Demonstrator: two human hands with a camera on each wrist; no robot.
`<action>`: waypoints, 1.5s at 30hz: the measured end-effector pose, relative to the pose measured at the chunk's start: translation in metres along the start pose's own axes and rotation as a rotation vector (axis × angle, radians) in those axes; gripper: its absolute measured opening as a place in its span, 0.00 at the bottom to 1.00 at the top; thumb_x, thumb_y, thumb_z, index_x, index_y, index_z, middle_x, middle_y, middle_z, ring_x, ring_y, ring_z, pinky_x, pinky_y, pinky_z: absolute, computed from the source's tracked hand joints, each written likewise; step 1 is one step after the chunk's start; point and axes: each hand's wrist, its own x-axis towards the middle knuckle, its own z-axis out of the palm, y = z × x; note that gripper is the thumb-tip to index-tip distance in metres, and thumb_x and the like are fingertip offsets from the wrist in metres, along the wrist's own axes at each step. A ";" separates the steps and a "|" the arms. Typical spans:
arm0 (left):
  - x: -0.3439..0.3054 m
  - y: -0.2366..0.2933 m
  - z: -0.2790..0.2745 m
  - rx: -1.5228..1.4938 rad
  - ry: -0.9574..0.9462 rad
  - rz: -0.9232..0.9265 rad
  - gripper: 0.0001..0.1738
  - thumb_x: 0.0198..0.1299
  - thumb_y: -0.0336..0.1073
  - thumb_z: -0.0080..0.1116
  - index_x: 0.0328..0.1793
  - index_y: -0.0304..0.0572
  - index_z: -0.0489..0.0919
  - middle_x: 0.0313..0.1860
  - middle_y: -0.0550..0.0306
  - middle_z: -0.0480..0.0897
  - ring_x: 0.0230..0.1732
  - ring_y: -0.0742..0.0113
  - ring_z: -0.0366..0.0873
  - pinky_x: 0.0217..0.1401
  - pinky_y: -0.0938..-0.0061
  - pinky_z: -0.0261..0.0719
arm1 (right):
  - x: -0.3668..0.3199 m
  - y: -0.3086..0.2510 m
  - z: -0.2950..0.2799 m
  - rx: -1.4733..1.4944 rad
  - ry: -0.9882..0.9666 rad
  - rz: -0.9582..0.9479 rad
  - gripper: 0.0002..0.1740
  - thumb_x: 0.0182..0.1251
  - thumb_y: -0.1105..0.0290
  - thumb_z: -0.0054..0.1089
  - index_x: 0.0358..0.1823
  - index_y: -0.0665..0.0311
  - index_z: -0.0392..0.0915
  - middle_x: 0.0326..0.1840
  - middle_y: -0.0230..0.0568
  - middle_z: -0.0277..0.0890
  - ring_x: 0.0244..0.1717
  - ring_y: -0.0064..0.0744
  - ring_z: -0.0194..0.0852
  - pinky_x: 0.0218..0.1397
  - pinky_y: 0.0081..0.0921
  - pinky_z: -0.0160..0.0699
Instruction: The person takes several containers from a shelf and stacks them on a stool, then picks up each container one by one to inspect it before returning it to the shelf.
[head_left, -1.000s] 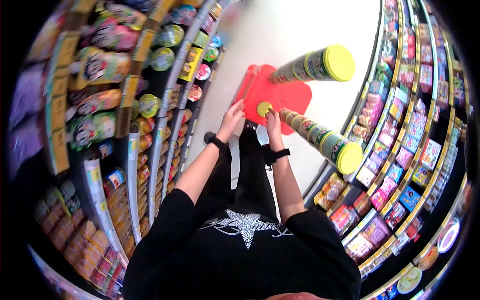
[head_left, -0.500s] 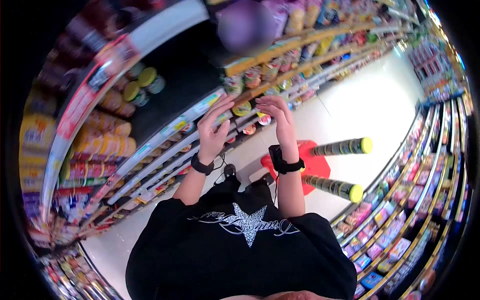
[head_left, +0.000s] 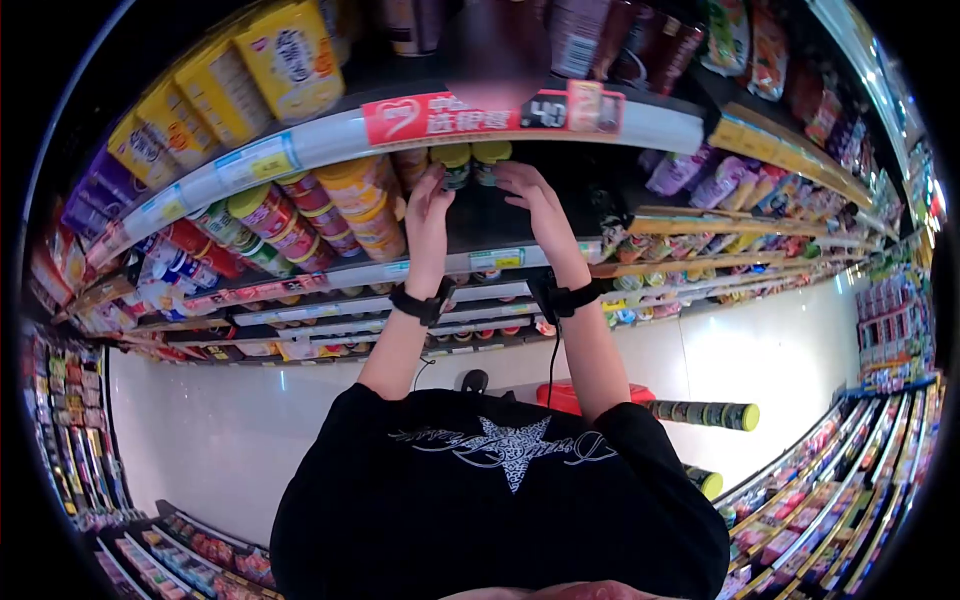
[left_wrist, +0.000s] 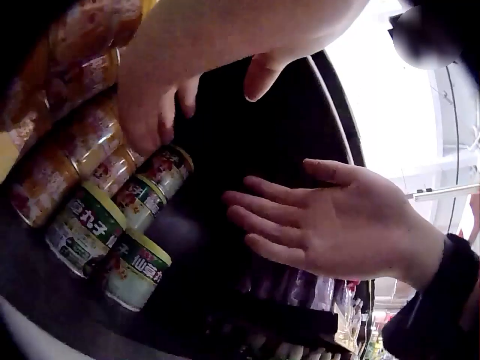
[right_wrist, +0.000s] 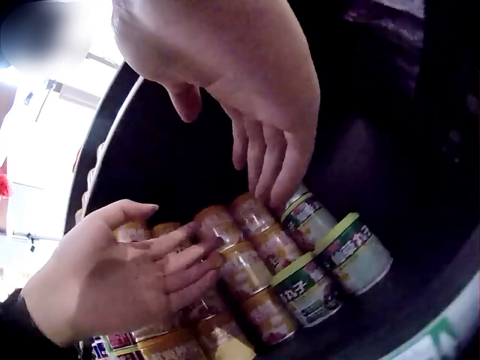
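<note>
Several green-labelled cans with yellow-green lids stand on a dark shelf (head_left: 452, 168) (left_wrist: 86, 229) (right_wrist: 356, 253). My left hand (head_left: 428, 230) (left_wrist: 217, 67) (right_wrist: 127, 274) is at their left, fingers extended, beside the orange cans (head_left: 362, 205) (right_wrist: 244, 268). On the other side, my right hand (head_left: 545, 222) (left_wrist: 330, 225) (right_wrist: 232, 82) has its palm facing the left one, fingers slightly bent. In the right wrist view its fingertips overlap the rear green can (right_wrist: 307, 217); contact cannot be told. Neither hand holds anything.
A shelf edge with a red price sign (head_left: 440, 115) runs above the hands; a lower rail (head_left: 480, 262) passes beneath the forearms. Behind the body are a red stool (head_left: 565, 397) and stacks of lidded cans (head_left: 705, 414). Yellow packs (head_left: 290, 62) stand on the upper shelf.
The view has turned from the red stool and can stacks to the shelf. Both hands have moved away from the stool and into the shelf, on either side of the green-labelled cans.
</note>
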 end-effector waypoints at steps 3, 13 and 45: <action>0.028 -0.018 -0.015 0.025 0.070 -0.179 0.15 0.58 0.32 0.52 0.51 0.37 0.73 0.50 0.59 0.74 0.51 0.71 0.68 0.55 0.78 0.63 | 0.030 0.017 0.018 0.009 0.042 0.065 0.23 0.69 0.59 0.39 0.59 0.66 0.67 0.60 0.44 0.69 0.56 0.37 0.70 0.58 0.31 0.66; 0.062 -0.037 -0.008 -0.051 0.075 -0.282 0.13 0.56 0.34 0.55 0.48 0.42 0.76 0.45 0.63 0.76 0.47 0.73 0.69 0.52 0.78 0.64 | 0.115 0.084 0.025 -0.587 -0.079 0.185 0.29 0.70 0.47 0.34 0.48 0.69 0.68 0.35 0.47 0.75 0.26 0.32 0.74 0.22 0.23 0.69; -0.058 -0.013 0.073 0.177 -0.304 -0.312 0.36 0.54 0.24 0.44 0.73 0.41 0.55 0.72 0.51 0.51 0.64 0.65 0.59 0.52 0.77 0.69 | -0.093 -0.006 -0.036 0.105 0.234 0.147 0.38 0.55 0.77 0.48 0.71 0.68 0.51 0.69 0.46 0.57 0.71 0.36 0.53 0.67 0.27 0.57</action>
